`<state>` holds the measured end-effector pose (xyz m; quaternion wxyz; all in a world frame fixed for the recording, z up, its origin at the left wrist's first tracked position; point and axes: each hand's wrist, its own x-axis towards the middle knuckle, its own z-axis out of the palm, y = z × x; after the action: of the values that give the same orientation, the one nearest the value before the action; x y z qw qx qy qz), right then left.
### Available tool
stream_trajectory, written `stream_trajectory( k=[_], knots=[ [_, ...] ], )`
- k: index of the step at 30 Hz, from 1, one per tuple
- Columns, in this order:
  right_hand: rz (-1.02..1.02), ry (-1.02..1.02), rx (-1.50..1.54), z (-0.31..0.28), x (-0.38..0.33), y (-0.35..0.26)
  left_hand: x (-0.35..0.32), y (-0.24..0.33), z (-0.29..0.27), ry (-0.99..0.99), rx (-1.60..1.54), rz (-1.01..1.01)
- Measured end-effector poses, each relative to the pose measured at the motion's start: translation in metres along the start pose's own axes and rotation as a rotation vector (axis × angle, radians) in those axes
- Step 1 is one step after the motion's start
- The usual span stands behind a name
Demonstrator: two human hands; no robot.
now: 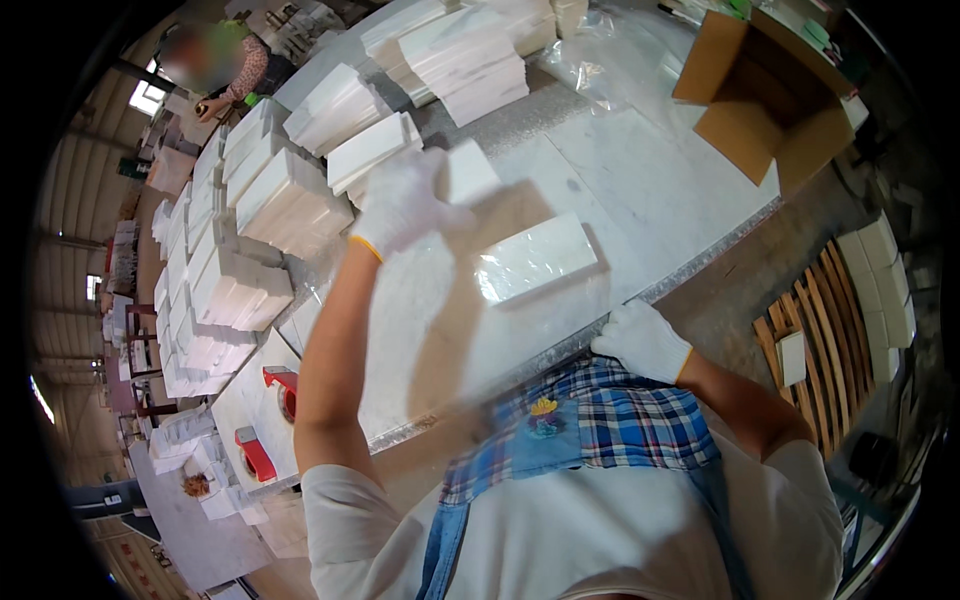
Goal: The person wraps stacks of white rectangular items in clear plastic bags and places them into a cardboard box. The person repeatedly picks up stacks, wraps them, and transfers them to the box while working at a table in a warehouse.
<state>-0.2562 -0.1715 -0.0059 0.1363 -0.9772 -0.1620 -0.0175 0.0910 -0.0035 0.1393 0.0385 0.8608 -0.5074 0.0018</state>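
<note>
My left hand (pixel 405 203), in a white knitted glove with a yellow cuff, is over the table beside a short stack of white marble-look tiles (pixel 372 150). It is slightly blurred; its thumb stands apart from the fingers and no held thing shows. Close to its fingertips lies a white tile (pixel 470 172). Nearer to me, a shiny, seemingly film-wrapped white tile block (pixel 538 260) rests alone on the pale slab tabletop (pixel 640 215). At the table's front edge is my right hand (pixel 640 341), also gloved, its fingers curled with nothing visible in them.
Tall tile stacks (pixel 290 200) line the left and far sides. Two red tape dispensers (pixel 255 455) sit at the left corner. An open cardboard box (pixel 775 100) and clear plastic film (pixel 600 65) are at the far right. A wooden pallet (pixel 815 335) stands right; another person (pixel 225 65) works far left.
</note>
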Motion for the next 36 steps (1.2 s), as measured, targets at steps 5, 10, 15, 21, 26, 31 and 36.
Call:
stream_trajectory(
  k=[5, 10, 15, 21, 26, 31, 36],
  knots=[
    [0.004, -0.021, -0.019, -0.003, 0.0, -0.003, -0.031, 0.093, 0.022, -0.012, 0.044, 0.106],
    [0.01, 0.022, 0.013, 0.0, -0.002, -0.002, -0.034, 0.128, 0.043, -0.022, 0.059, 0.115],
    [0.017, 0.019, 0.023, 0.0, -0.002, -0.002, -0.037, 0.137, 0.042, -0.093, 0.0, 0.035],
    [0.052, -0.029, 0.054, -0.002, 0.0, -0.001, -0.042, 0.135, 0.05, -0.032, 0.009, 0.009],
    [0.17, 0.045, 0.488, -0.018, -0.001, 0.004, -0.059, 0.112, 0.053, 0.113, -0.263, 0.018],
    [0.37, 0.01, 1.113, -0.087, 0.001, 0.002, -0.106, 0.058, 0.038, 0.269, -0.063, 0.136],
    [0.259, 0.186, 0.997, -0.119, 0.011, 0.001, -0.145, 0.062, 0.054, 0.141, 0.099, 0.129]
  ],
)
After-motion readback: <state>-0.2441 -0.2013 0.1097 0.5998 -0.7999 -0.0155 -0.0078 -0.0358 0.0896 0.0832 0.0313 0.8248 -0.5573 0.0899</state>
